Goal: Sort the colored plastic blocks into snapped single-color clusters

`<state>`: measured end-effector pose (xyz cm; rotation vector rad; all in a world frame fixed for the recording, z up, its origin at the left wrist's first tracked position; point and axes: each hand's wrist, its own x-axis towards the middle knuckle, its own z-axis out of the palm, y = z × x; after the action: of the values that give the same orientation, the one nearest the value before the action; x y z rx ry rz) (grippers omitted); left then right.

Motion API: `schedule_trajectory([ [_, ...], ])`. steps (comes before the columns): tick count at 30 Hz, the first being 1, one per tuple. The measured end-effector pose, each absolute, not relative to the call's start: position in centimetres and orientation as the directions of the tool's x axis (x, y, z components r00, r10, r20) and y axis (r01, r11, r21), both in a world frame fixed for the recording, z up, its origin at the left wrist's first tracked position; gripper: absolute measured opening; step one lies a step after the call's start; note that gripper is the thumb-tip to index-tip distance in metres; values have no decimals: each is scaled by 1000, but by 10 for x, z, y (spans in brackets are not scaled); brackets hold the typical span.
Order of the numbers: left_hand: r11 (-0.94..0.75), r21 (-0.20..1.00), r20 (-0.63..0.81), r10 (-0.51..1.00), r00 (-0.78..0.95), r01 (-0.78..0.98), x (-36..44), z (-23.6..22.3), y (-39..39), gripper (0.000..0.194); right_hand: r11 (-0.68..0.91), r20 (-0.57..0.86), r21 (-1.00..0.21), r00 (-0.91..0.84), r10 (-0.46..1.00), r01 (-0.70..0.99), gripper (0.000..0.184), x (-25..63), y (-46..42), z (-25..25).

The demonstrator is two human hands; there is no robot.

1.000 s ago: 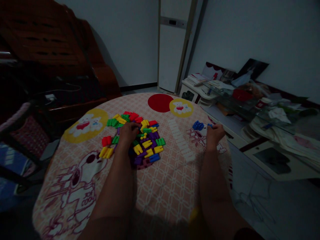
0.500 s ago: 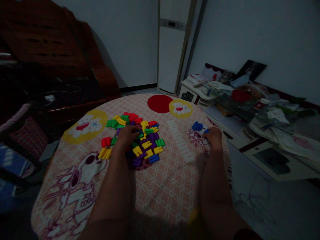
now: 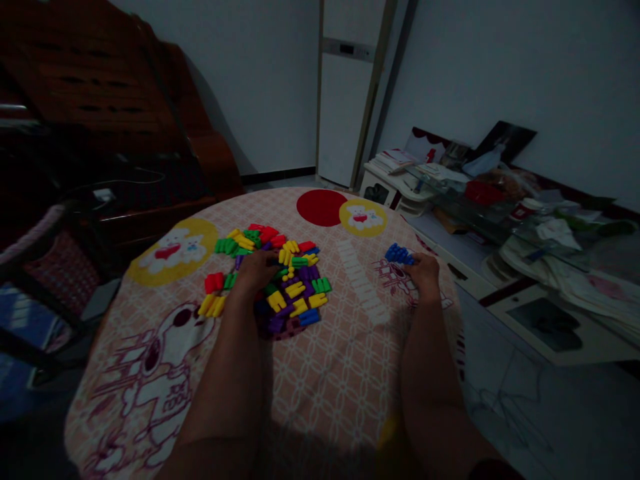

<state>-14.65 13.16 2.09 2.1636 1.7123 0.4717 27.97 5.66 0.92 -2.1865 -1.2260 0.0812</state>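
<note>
Pinching blue plastic blocks (image 3: 397, 253) in nearly closed right hand (image 3: 426, 271); curling left hand (image 3: 253, 271) over multicoloured plastic blocks (image 3: 295, 289), with hold unclear.

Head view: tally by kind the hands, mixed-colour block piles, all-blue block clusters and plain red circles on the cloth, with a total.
Hands: 2 (left hand, right hand)
Mixed-colour block pile: 1
All-blue block cluster: 1
Plain red circle: 1
Total: 5
Single blocks overlap too much to count reliably.
</note>
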Motion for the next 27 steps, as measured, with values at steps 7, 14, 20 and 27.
schedule_trajectory([
  [7, -182, 468, 47, 982, 181, 865, -149, 20, 132, 32, -405, 338, -513, 612, 715, 757, 28, 279, 57, 7],
  [14, -123, 514, 61, 992, 106, 849, -149, 22, 128, 33, -408, 292, -551, 626, 723, 728, 35, 273, 64, 10],
  [20, -63, 659, 118, 993, -20, 749, -158, 34, 123, 33, -412, 320, -538, 630, 708, 736, 41, 270, 59, 17],
  [27, -91, 973, 96, 995, -12, 213, -142, 38, 120, 47, -243, 417, -661, 617, 667, 710, 39, 242, 68, 34],
])
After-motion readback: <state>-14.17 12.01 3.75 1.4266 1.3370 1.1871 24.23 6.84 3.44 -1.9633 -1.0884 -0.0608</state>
